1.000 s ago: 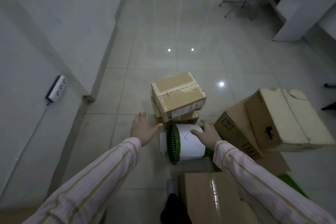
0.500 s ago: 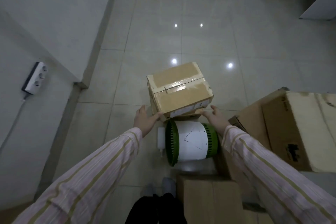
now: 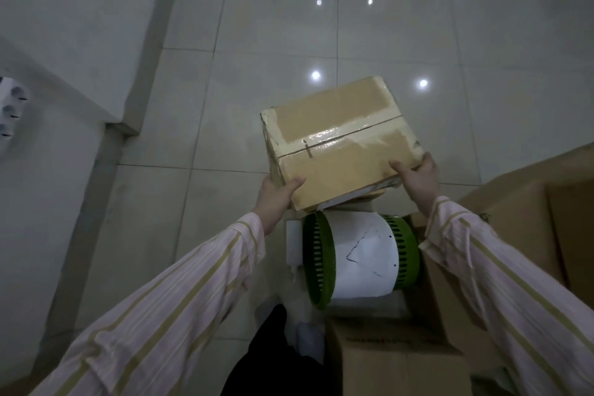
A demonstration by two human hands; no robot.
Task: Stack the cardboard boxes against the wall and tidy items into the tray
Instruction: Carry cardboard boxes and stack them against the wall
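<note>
1. Taped box (image 3: 340, 145) sat out front over the floor (image 3: 225, 106), tilted. Its near edge was above a sliver of a second box (image 3: 369, 194). Couldn't tell if it was fully clear of that one.
2. Grip: left hand (image 3: 276, 196) held the near-left corner, thumb on the top face, other fingers hidden behind the side. Right hand (image 3: 418, 177) was curled over the near-right corner. Both were clamped on the taped box, one per end.
3. Axis: the long side ran L-R between the hands, slightly skewed, w/ the tape seam roughly along it. The box lay beyond both hands and was held at the near edge only, so its weight prob hung fwd of the grip.
4. Key relation: wall (image 3: 80, 10) was to the box's left w/ bare tile between. Left hand was nearer, so I'd expect a swing left w/ that hand leading and the long side ending parallel to the wall.
5. Around: green/white drum (image 3: 360, 254) lay on its side just under the near edge, between the forearms. Big boxes (image 3: 530, 219) stood to the right, a low box (image 3: 395, 360) by the feet, and a power strip (image 3: 13, 109) on the wall far left.
</note>
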